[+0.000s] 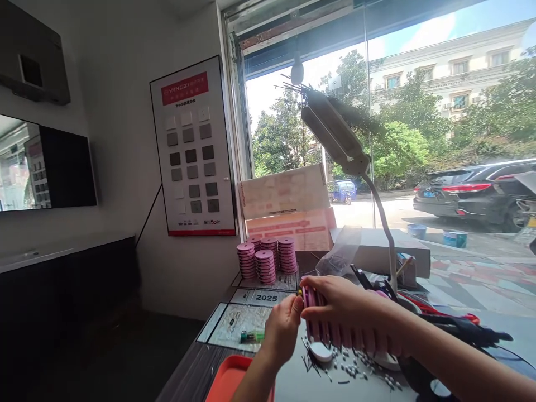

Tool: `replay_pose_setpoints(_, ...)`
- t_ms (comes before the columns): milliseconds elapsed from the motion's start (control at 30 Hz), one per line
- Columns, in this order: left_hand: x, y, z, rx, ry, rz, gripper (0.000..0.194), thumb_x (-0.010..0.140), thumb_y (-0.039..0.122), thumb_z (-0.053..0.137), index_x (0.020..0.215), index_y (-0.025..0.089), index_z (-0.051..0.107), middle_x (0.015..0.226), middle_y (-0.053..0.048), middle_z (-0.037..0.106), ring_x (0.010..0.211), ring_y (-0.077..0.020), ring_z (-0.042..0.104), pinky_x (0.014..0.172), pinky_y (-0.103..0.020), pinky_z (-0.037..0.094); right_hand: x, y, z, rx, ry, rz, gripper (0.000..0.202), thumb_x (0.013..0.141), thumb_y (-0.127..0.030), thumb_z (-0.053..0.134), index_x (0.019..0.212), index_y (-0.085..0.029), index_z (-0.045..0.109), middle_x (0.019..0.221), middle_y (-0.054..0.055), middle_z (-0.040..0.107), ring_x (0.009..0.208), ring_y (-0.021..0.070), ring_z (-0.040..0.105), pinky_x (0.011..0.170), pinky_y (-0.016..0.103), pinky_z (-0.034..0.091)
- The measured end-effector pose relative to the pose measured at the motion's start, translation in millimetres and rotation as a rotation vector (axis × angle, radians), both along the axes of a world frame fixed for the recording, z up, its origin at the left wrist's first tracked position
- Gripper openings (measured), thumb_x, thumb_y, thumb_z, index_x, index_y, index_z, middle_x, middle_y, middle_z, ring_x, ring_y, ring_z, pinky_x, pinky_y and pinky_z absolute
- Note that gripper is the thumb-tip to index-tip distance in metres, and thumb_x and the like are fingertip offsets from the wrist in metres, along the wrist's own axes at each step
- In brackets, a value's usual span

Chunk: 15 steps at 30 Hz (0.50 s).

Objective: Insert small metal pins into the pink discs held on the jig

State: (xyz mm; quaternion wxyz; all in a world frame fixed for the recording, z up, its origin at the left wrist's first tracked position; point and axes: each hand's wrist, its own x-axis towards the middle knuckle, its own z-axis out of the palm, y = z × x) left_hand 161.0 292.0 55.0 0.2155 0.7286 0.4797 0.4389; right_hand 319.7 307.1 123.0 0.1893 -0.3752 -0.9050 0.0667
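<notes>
Pink round spools (335,333) form a row on its side above the white tabletop. My right hand (330,296) is wrapped over the row from above, its fingers around the near-left end. My left hand (283,329) is closed in a pinch, its thumb right against that end. A small yellow bit shows between the two hands; whatever the left fingers grip is hidden. Below the row lie a round white lid (321,352), scattered small white beads (352,369) and thin dark pins (307,363). Left of my left hand is a green translucent lighter-like object (251,336).
Upright stacks of pink spools (265,267) stand at the back left. An orange tray (228,377) sits at the front edge. A desk lamp (387,223) rises behind my right arm, near a white box (408,251), a plastic bag (341,251) and black-handled tools (464,329).
</notes>
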Motion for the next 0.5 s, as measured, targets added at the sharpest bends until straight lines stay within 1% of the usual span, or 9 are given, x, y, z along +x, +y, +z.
replay_pose_setpoints(67, 2, 2, -0.3, -0.037, -0.015, 0.001, 0.048, 0.086, 0.053, 0.022, 0.056, 0.019, 0.039, 0.052, 0.003, 0.036, 0.052, -0.0125, 0.032, 0.049, -0.026, 0.023, 0, 0, 0.1, 0.0, -0.001, -0.002, 0.045, 0.072, -0.049, 0.058, 0.103, -0.016, 0.057, 0.097, 0.011, 0.064, 0.087, 0.0265, 0.058, 0.074, 0.034, 0.043)
replay_pose_setpoints(100, 3, 3, -1.2, -0.034, -0.028, -0.003, 0.048, 0.086, 0.053, 0.021, 0.056, 0.019, 0.038, 0.053, 0.003, 0.035, 0.052, -0.0124, 0.031, 0.05, -0.026, 0.023, 1, 0, 0.8, 0.0, -0.001, -0.002, 0.044, 0.072, -0.048, 0.057, 0.102, -0.016, 0.057, 0.097, 0.011, 0.064, 0.086, 0.0262, 0.058, 0.073, 0.034, 0.043)
replay_pose_setpoints(233, 0, 3, -4.4, 0.046, -0.035, -0.048, 0.041, 0.087, 0.048, 0.026, 0.071, 0.017, 0.047, 0.069, -0.001, 0.048, 0.067, -0.015, 0.043, 0.064, -0.027, 0.035, 1, -2, 4.3, 0.017, -0.005, -0.007, 0.045, 0.073, -0.051, 0.056, 0.103, -0.017, 0.056, 0.096, 0.01, 0.064, 0.086, 0.0258, 0.059, 0.072, 0.033, 0.043)
replay_pose_setpoints(300, -7, 2, 1.2, 0.076, 0.005, -0.066, 0.04, 0.086, 0.048, 0.031, 0.077, 0.016, 0.053, 0.077, -0.003, 0.053, 0.073, -0.017, 0.048, 0.069, -0.028, 0.038, 1, -2, 4.9, 0.034, -0.008, -0.013, 0.045, 0.073, -0.052, 0.055, 0.104, -0.018, 0.056, 0.096, 0.009, 0.064, 0.087, 0.0255, 0.059, 0.073, 0.033, 0.043)
replay_pose_setpoints(333, -10, 0, 7.5, 0.093, 0.018, -0.052, 0.04, 0.086, 0.047, 0.032, 0.081, 0.015, 0.055, 0.082, -0.005, 0.055, 0.077, -0.0183, 0.05, 0.073, -0.03, 0.039, 1, -2, 4.7, 0.042, -0.011, -0.017, 0.045, 0.073, -0.052, 0.055, 0.104, -0.019, 0.056, 0.096, 0.009, 0.064, 0.087, 0.0251, 0.059, 0.073, 0.033, 0.043)
replay_pose_setpoints(400, -11, -8, 27.1, 0.169, 0.015, 0.016, 0.04, 0.088, 0.044, 0.03, 0.096, 0.013, 0.054, 0.1, -0.011, 0.056, 0.095, -0.0212, 0.05, 0.086, -0.034, 0.036, -1, -3, 4.1, 0.063, -0.018, -0.02, 0.043, 0.073, -0.052, 0.057, 0.101, -0.02, 0.057, 0.095, 0.008, 0.064, 0.087, 0.0246, 0.059, 0.074, 0.033, 0.043)
replay_pose_setpoints(433, -8, -14, 39.3, 0.243, 0.038, 0.049, 0.041, 0.09, 0.041, 0.027, 0.108, 0.012, 0.051, 0.113, -0.013, 0.052, 0.108, -0.022, 0.045, 0.095, -0.036, 0.031, -2, -4, 3.9, 0.078, -0.022, -0.019, 0.041, 0.073, -0.051, 0.058, 0.101, -0.02, 0.058, 0.097, 0.008, 0.064, 0.089, 0.0244, 0.058, 0.075, 0.033, 0.043)
replay_pose_setpoints(467, -3, -21, 51.8, 0.329, 0.084, 0.061, 0.042, 0.09, 0.038, 0.027, 0.117, 0.013, 0.047, 0.127, -0.013, 0.045, 0.12, -0.0218, 0.035, 0.103, -0.037, 0.022, -4, -7, 3.9, 0.096, -0.024, -0.018, 0.04, 0.075, -0.049, 0.058, 0.101, -0.02, 0.058, 0.099, 0.008, 0.063, 0.09, 0.024, 0.058, 0.077, 0.035, 0.043)
replay_pose_setpoints(500, 6, -28, 63.6, 0.445, 0.225, 0.045, 0.043, 0.09, 0.036, 0.027, 0.124, 0.016, 0.044, 0.136, -0.01, 0.04, 0.127, -0.0219, 0.028, 0.106, -0.038, 0.016, -7, -10, 4.4, 0.117, -0.024, -0.02, 0.038, 0.077, -0.047, 0.056, 0.103, -0.02, 0.057, 0.101, 0.008, 0.062, 0.092, 0.0233, 0.057, 0.079, 0.037, 0.043)
